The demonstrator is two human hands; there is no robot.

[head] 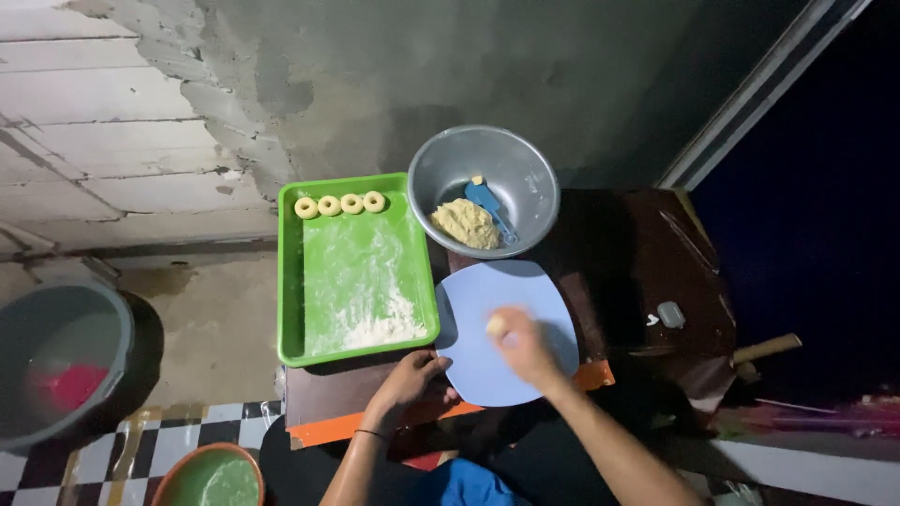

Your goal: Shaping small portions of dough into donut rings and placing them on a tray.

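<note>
**Head view: dough under my palm on a blue plate**

Head camera looks down on a small lump of pale dough (495, 325), pressed on the light blue plate (487, 375) beneath my right hand (525, 345). That hand is blurred; its fingers curl loosely over the lump, but I cannot tell how tightly they close. My left hand (411, 377) rests beside it with fingers spread flat, fingertips touching the plate's near-left edge, gripping nothing.

Beyond my right fingers sits a grey metal bowl (525, 164) holding a mound of yellow dough (465, 223) and a blue scraper (489, 202). Beyond my left fingers lies a green tray (291, 281), dusted with white flour (380, 328) heaped at its near corner; four dough rings (339, 204) line its far edge. All of it stands on a dark table (647, 272) with an orange front edge.

Far to the left of my left hand, a grey tub (94, 319) stands on the floor, something pink inside. Near my left elbow is an orange-rimmed bowl (169, 478) with a pale greenish inside.
</note>
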